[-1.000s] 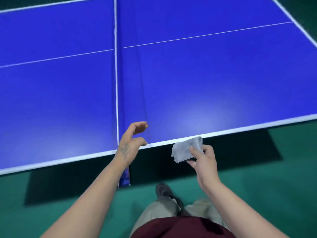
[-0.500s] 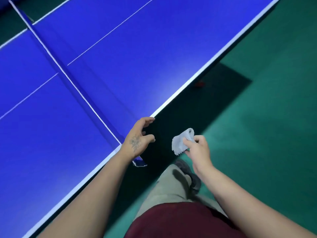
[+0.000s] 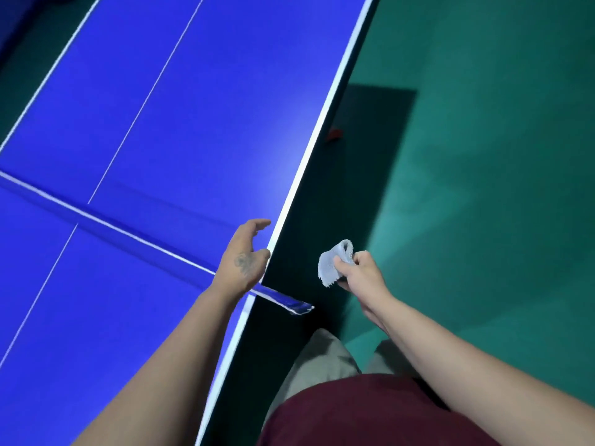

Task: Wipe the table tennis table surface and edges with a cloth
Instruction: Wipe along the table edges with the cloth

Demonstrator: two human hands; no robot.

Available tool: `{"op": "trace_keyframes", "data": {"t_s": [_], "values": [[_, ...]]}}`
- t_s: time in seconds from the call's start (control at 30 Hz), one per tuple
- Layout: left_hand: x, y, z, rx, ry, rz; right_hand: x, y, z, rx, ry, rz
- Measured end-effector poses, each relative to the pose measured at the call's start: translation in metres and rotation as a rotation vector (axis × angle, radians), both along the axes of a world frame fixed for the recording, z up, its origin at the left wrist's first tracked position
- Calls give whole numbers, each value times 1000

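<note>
Net (image 3: 128, 235) across table (image 3: 209, 107), post end (image 3: 289, 304) beside left hand (image 3: 246, 259).

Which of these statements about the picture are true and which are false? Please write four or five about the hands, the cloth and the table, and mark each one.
1. The right hand holds a crumpled grey cloth. True.
2. The cloth lies flat on the blue table. False: it is in the hand, off the table's side, over the shadow on the green floor.
3. The left hand grips a second cloth. False: it holds nothing; its fingers are loosely curled near the table's white edge line.
4. The net crosses the table, and its end sticks out past the table's edge. True.
5. The floor beside the table is red. False: it is green.
</note>
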State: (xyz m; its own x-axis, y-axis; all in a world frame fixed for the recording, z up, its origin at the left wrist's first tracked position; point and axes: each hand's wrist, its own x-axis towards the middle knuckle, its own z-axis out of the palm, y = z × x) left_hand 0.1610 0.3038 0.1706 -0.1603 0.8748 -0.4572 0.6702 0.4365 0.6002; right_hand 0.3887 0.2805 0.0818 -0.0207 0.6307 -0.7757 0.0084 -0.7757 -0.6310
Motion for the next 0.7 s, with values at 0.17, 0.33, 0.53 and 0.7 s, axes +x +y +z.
{"op": "trace_keyframes", "data": {"t_s": [0.17, 0.33, 0.53, 0.7], "values": [[-44, 44, -47, 9, 117, -199, -57, -3, -65, -92, -53, 3], [-70, 76, -111, -43, 131, -369, -117, 23, -72, -171, -119, -7], [-89, 107, -163, 17, 170, -446, -159, 66, -68, -260, -275, 21], [-98, 137, -188, 248, 265, -608, -196, 68, -78, -406, -102, -69]]}}
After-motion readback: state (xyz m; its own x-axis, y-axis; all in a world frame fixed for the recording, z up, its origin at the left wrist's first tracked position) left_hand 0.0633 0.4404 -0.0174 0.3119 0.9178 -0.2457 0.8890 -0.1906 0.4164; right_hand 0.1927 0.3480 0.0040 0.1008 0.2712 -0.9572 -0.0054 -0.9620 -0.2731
